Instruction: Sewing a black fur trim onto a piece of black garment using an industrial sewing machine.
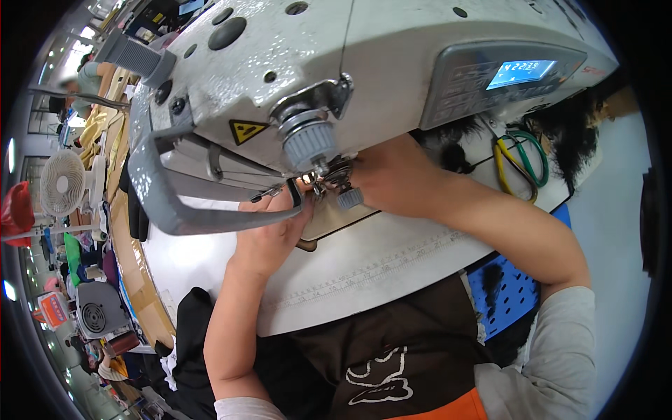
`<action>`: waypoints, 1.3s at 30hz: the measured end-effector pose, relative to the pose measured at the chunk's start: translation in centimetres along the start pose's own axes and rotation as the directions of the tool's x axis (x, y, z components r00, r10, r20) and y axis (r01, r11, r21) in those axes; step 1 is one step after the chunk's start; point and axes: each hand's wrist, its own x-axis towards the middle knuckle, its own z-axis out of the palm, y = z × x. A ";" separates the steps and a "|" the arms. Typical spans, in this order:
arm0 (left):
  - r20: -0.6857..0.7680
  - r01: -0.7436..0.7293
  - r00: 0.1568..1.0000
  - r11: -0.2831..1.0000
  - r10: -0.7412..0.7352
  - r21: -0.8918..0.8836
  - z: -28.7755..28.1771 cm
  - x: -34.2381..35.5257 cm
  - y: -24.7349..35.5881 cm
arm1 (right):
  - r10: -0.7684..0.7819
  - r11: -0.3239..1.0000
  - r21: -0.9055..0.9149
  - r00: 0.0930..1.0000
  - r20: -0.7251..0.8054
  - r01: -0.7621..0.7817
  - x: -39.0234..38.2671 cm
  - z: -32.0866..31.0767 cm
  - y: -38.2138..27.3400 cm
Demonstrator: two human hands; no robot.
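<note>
A white industrial sewing machine (392, 70) fills the upper middle of the head view. Both my hands are at its needle area, below the grey tension dial (309, 143). My left hand (269, 241) comes in from the left under the grey thread lever guard (210, 218). Its fingers are bent and drawn together, and whatever lies between them is hidden. On the other side of the needle, my right hand (392, 175) rests low beneath the machine head. Its fingertips disappear behind the dial and metal parts, so its grip does not show.
The white table (336, 294) has a printed ruler along its near edge. Scissors with yellow and green handles (505, 164) lie at right beside black fluffy material (570, 133). A blue perforated tray (500, 297) sits below. A fan (63, 183) and other people stand at far left.
</note>
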 end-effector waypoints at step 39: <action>0.098 -0.224 0.973 0.962 0.210 0.158 -0.9 -0.8 0.9 | -0.140 0.972 -0.150 0.961 0.237 0.178 -0.6 -2.6 -0.6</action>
